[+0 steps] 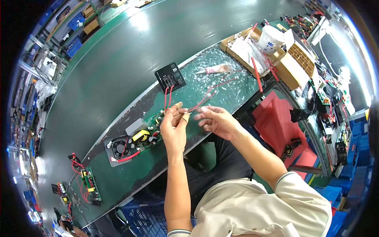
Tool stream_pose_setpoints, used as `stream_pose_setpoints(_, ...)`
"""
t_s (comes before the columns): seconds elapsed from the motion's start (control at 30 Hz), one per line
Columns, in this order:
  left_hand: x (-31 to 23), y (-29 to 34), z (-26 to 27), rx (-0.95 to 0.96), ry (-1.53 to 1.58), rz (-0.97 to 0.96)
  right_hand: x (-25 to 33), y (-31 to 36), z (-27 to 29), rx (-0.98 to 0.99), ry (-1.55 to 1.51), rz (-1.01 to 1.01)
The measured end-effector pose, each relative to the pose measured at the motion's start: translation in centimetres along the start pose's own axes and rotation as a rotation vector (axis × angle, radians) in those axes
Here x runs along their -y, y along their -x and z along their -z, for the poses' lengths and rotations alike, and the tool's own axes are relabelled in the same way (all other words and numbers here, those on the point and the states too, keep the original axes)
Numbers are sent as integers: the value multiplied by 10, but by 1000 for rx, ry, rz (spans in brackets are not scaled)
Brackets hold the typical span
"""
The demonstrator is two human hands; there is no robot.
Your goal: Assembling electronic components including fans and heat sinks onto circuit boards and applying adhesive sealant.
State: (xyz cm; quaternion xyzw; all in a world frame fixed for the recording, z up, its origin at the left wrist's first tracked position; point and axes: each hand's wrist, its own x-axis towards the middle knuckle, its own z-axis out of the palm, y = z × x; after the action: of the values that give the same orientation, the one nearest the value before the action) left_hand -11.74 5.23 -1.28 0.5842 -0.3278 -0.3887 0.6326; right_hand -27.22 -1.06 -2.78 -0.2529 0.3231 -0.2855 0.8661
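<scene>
Left hand: my left hand [173, 128] is over the bench [138, 173], thumb and fingers pinched together on the end of a thin red lead [202, 103]
Right hand: the right hand [219, 121] is just beside it, fingers curled, kinda blurry at the tips, so I can't tell if it's actually gripping anything
Red lead: sits between the two hands at the near end, then runs off up and to the right over the bench
Black panel: the square black panel [170, 78] lies past the left hand, with a pair of red wires [170, 96] coming down toward that hand
Main board: green circuit board [152, 119] is left of the left hand, yellow-wrapped part [141, 135] on it, black fan [120, 147] at its far left end
Glue-looking tube: white and red tube [218, 69] lying on the bench, right of the panel
Top right: white bucket [271, 38] by a shallow cardboard tray [227, 48]
Bench left: another board [90, 184] with red wires, well apart from the hands
</scene>
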Motion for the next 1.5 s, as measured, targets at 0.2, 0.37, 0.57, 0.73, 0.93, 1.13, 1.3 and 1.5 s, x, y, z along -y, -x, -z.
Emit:
stream_pose_setpoints(0.2,8,9,11,0,-72,-91,-15,-19,-8,23,28,89)
stream_pose_setpoints(0.37,17,13,17,-20,-84,-134,-22,-28,-8,38,138,168)
stream_pose_setpoints(0.57,24,16,13,-97,-86,-202,-8,-35,-13,18,525,264)
stream_pose_setpoints(0.73,11,22,25,-169,-55,-180,1,-30,-27,76,672,225)
stream_pose_setpoints(0.93,-20,36,58,-318,-638,-531,2,-37,-62,162,762,289)
stream_pose_setpoints(1.13,-51,50,97,-103,-1210,-315,-8,-87,-89,430,1436,983)
stream_pose_setpoints(1.3,-60,38,89,52,-1479,-159,-18,-103,-100,543,1540,976)
stream_pose_setpoints(1.5,-62,25,90,103,-1556,-122,-20,-111,-106,618,1569,1012)
